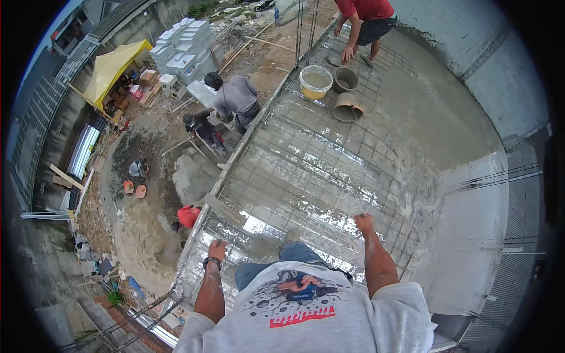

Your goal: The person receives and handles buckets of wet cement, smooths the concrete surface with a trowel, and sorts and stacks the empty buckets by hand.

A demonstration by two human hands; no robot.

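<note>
My left hand, with a dark watch at the wrist, is held out over the wet slab edge. Its fingers are loosely bent and nothing shows in them. On the other side, my right hand hangs above the steel mesh, half curled with nothing visible in it. Neither hand touches anything. Below them lies a wooden board across the slab's left edge. Farther forward stand a white-and-yellow bucket of grey liquid, a dark bucket and a bucket tipped on its side.
A person in a red shirt bends beside the buckets. The slab edge drops to lower ground on the left, where several people work near stacked pale blocks. Fresh concrete and a block wall lie right.
</note>
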